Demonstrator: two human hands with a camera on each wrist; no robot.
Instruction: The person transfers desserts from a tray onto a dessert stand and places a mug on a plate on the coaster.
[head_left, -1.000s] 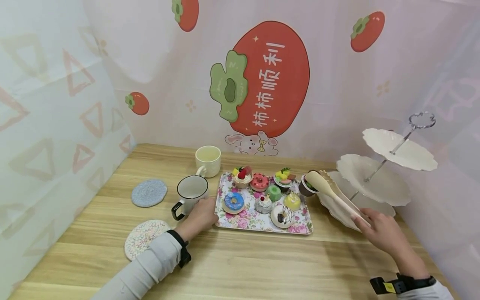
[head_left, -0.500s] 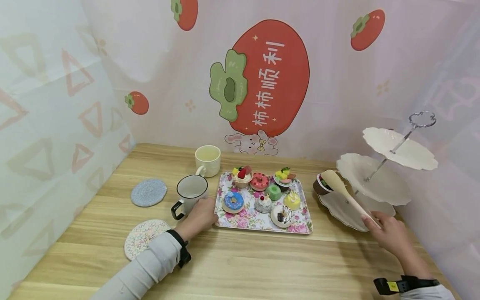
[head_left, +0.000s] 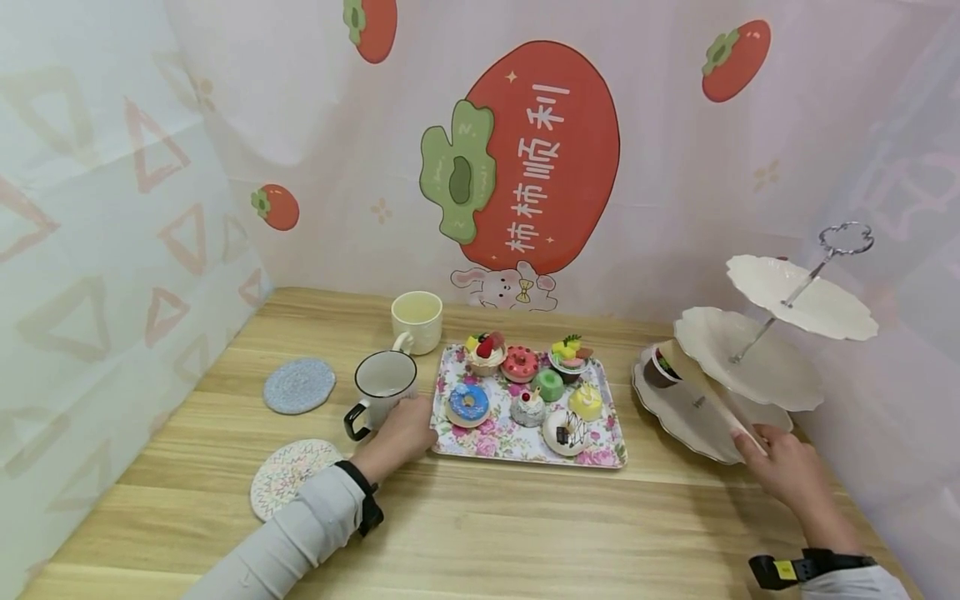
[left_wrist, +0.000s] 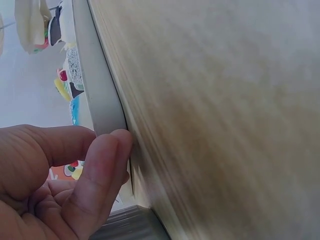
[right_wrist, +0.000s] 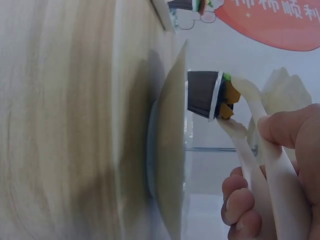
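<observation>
My left hand pinches the near left corner of a flowered tray; in the left wrist view, thumb and fingers meet at its pale rim. Toy sweets fill the tray, among them a blue doughnut and a white doughnut. Cream-coloured tongs are in my right hand. Between their tips is a toy dessert in a dark brown cup, just over the bottom plate of a white tiered stand. In the right wrist view the cup lies tipped sideways to the camera.
A white mug with a black handle stands close to my left hand, a cream mug behind it. Left of them lie a blue-grey coaster and a speckled coaster. The stand's middle plate overhangs the tongs.
My right hand has carried the brown dessert cup in the tongs rightward, from beside the tray's right edge to over the bottom plate. My left hand has stayed at the tray corner.
</observation>
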